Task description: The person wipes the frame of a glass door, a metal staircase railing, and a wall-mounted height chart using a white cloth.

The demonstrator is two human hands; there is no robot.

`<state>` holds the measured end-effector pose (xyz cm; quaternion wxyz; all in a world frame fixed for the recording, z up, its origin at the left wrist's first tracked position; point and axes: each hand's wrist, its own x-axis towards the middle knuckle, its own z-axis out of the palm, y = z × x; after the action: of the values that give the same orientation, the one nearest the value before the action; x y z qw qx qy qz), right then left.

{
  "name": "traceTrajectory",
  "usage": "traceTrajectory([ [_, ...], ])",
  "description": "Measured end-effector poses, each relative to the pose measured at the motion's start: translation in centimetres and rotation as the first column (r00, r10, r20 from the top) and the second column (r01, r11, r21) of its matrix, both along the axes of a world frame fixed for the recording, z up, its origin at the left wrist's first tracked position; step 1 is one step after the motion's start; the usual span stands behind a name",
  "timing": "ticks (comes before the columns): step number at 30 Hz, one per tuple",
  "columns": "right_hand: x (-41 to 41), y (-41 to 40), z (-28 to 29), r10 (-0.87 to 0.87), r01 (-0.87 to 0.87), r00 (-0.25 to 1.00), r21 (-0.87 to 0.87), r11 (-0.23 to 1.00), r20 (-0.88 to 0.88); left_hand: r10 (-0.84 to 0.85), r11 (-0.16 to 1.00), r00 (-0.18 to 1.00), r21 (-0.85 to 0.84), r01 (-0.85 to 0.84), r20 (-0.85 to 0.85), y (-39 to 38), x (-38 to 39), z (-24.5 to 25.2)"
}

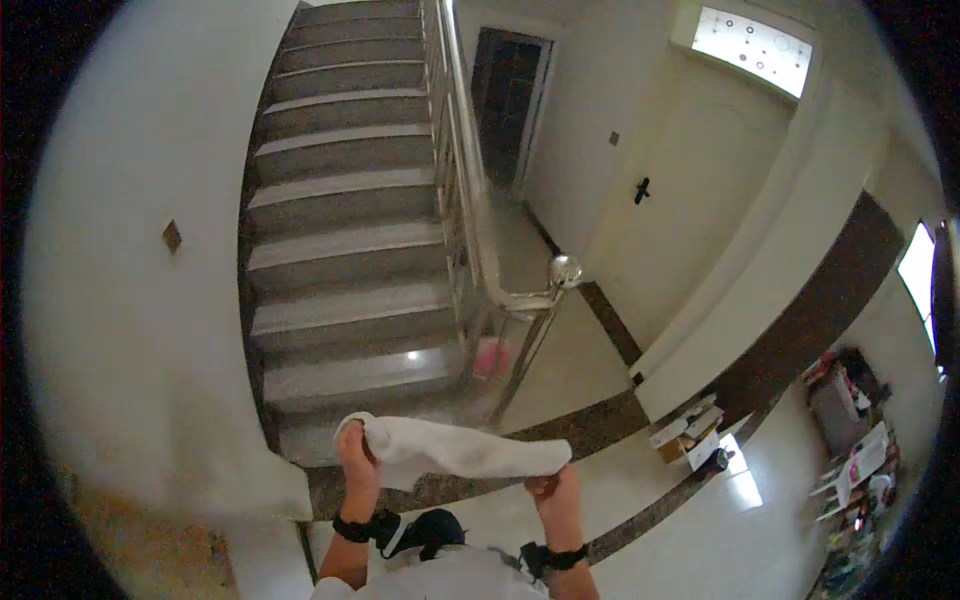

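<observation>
A white cloth (465, 446) is stretched between my two hands in front of my chest, and its lower left corner droops. My left hand (358, 457) grips the cloth's left end, with the fabric folded over the fingers. At the other end, my right hand (549, 484) is closed on the lower edge. Each wrist wears a black strap, one on the left (356, 529) and one on the right (562, 556). Beyond the cloth rises a flight of stone stairs (349, 300).
A metal handrail (469, 150) with a shiny ball (565, 271) borders the stairs. Behind its posts sits a pink object (491, 356). To the right are a closed door (697, 172), an open cardboard box (686, 435) and a cluttered white stool or small table (855, 469).
</observation>
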<state>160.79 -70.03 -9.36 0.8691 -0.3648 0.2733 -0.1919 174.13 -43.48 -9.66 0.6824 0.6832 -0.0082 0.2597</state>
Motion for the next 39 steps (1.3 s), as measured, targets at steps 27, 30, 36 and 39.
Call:
traceTrajectory([
  [27,42.4,-30.4,5.0,-0.196,-0.109,0.978,-0.976,-0.189,-0.072,-0.645,0.744,0.762,0.272,0.610,0.056,-40.1,33.8,1.9],
  [30,44.9,-29.2,6.4,-0.135,-0.347,0.925,-0.935,0.073,-0.354,-0.613,0.785,0.768,0.249,0.567,0.184,-41.5,35.3,0.9],
  [36,48.6,-36.0,0.5,-0.028,-0.402,0.913,-0.908,0.115,-0.407,-0.587,0.809,0.803,0.114,0.577,0.103,-42.7,36.8,0.7],
  [39,52.1,-47.9,-9.0,-0.139,-0.370,0.922,-0.928,-0.035,-0.362,-0.629,0.748,0.777,0.298,0.592,0.035,-46.4,38.9,-2.1],
])
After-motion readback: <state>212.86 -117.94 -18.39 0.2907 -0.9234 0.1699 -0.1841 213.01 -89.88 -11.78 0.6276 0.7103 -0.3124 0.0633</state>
